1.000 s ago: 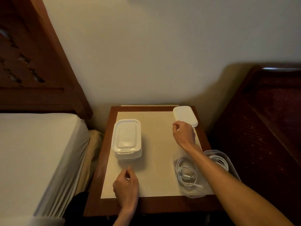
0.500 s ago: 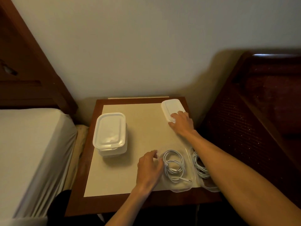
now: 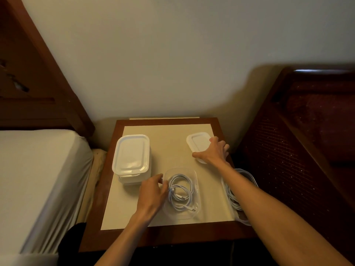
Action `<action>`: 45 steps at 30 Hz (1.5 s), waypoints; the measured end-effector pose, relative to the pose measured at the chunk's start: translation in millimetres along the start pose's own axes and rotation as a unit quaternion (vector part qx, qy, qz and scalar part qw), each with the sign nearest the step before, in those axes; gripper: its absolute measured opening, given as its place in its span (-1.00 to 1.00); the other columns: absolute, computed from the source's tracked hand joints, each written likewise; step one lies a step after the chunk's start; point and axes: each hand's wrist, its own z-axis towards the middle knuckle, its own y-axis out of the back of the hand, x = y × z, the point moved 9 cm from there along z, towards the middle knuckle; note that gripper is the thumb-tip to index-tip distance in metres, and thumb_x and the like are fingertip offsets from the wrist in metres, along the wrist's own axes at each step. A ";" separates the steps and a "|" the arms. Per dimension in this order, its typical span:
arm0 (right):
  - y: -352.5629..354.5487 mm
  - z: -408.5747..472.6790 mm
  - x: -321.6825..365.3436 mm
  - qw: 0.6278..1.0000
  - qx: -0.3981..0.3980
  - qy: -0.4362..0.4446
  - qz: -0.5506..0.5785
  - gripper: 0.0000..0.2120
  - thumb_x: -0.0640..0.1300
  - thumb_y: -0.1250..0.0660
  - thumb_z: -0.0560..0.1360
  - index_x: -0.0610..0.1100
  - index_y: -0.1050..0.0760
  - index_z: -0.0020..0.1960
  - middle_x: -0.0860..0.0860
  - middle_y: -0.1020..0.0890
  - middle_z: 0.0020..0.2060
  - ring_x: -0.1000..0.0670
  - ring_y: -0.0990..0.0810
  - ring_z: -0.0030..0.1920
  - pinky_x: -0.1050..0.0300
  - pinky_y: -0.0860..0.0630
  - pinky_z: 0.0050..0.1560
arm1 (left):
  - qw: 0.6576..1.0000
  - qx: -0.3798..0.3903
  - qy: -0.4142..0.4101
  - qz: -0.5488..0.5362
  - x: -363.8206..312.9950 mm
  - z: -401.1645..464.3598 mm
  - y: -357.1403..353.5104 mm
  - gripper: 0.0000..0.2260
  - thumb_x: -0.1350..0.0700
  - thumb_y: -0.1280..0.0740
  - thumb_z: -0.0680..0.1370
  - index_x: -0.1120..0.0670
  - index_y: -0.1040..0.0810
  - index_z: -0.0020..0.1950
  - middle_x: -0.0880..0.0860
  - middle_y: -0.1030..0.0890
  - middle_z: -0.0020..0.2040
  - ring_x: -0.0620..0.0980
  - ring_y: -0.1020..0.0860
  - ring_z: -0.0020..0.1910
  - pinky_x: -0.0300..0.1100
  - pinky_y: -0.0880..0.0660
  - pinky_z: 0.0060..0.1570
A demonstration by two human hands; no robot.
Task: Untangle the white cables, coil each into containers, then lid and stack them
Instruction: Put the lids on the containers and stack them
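White cable (image 3: 179, 192), already coiled, lies in the clear open container (image 3: 194, 215) that we take as landmark, near the front of the desk (image 3: 172, 156). Our left hand (image 3: 152, 194) curls round its left wall in a steadying grip. Our right hand (image 3: 213, 152), fingers spread flat and holding nothing, rests on the loose lid (image 3: 196, 143) behind and right of the landmark. We judge lidding to be the step in hand: carry the lid level, align its corners, and press evenly while the left hand holds the base still. We count two lidded containers stacked (image 3: 131, 156) just left of the landmark, a second open container (image 3: 247, 175) with cable to its right, and one loose lid.
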 end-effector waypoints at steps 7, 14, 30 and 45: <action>-8.0 -10.1 -6.6 0.997 0.057 -0.009 -0.041 0.02 0.28 -0.55 0.19 -0.02 -0.10 0.44 -0.19 -0.23 0.34 -0.19 -0.19 0.34 -0.09 -0.27 0.28 | 0.996 0.012 0.029 0.088 9.0 -16.1 2.2 -0.61 -0.23 -0.24 0.55 0.04 -0.67 0.05 -0.02 -0.69 -0.01 0.01 -0.63 -0.04 -0.14 -0.51 -0.17; -14.1 -20.0 -9.1 0.990 0.101 -0.016 -0.096 0.08 0.30 -0.55 0.20 -0.04 -0.05 0.49 -0.20 -0.18 0.37 -0.22 -0.17 0.36 -0.13 -0.24 0.27 | 0.999 0.026 0.042 -0.005 2.7 -18.7 -3.5 -0.72 0.06 -0.26 0.59 0.15 -0.61 -0.25 0.05 -0.65 -0.29 -0.01 -0.54 -0.60 -0.07 -0.51 -0.54; 49.8 -49.7 41.4 0.964 0.150 0.091 0.200 -0.32 0.24 -0.22 0.26 -0.05 -0.32 0.30 -0.18 -0.38 0.30 -0.19 -0.44 0.20 -0.21 -0.47 0.21 | 0.991 -0.097 -0.016 0.092 -34.2 -19.6 47.1 -0.46 -0.29 -0.12 0.56 0.07 -0.58 -0.35 -0.01 -0.58 -0.41 -0.04 -0.54 -0.42 -0.10 -0.51 -0.34; 125.1 -111.8 58.1 0.901 0.279 0.113 0.314 -0.51 0.28 -0.29 0.48 -0.08 -0.55 0.19 -0.12 -0.69 -0.07 -0.06 -0.66 -0.19 0.09 -0.57 -0.21 | 0.984 -0.076 -0.136 -0.092 -98.6 -5.6 72.8 -0.71 -0.11 -0.29 0.57 0.03 -0.55 -0.24 -0.04 -0.55 -0.34 -0.09 -0.51 -0.35 -0.25 -0.40 -0.34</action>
